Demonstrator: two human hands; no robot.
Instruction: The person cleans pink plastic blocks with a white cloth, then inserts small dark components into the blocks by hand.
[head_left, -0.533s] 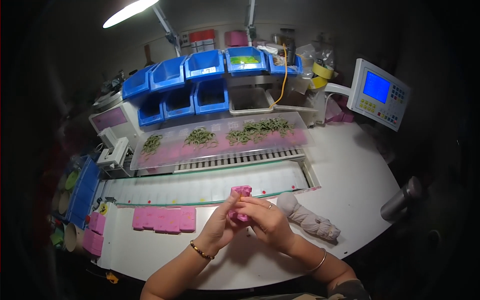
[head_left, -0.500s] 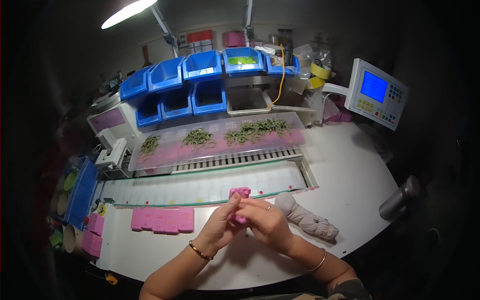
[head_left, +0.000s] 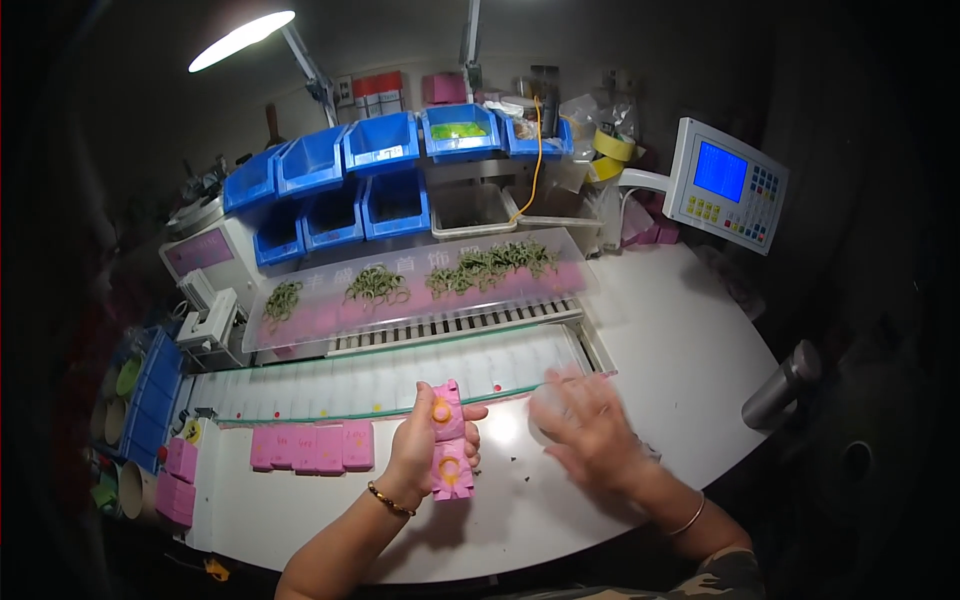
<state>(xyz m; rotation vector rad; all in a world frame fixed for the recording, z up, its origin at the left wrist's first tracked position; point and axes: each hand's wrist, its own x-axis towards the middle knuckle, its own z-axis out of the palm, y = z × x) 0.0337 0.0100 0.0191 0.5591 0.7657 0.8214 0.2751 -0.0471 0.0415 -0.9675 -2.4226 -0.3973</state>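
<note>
My left hand (head_left: 420, 450) grips a pink card (head_left: 447, 440) with yellow rings fixed to it, held upright over the white table (head_left: 680, 360) near its front edge. My right hand (head_left: 588, 425) is blurred, fingers spread, palm down over the table to the right of the card, holding nothing. It covers the grey cloth that lay there. A row of pink cards (head_left: 312, 447) lies flat to the left of my left hand.
A sloped clear tray (head_left: 420, 290) carries several piles of green bands. Blue bins (head_left: 350, 180) stand behind it. A control panel with a blue screen (head_left: 725, 185) is at the right, a metal bottle (head_left: 780, 385) at the table's right edge, more pink cards (head_left: 175, 480) at the left.
My hands were together on the pink card. My right hand has let go and swung right over the cloth; my left hand still holds the card.
</note>
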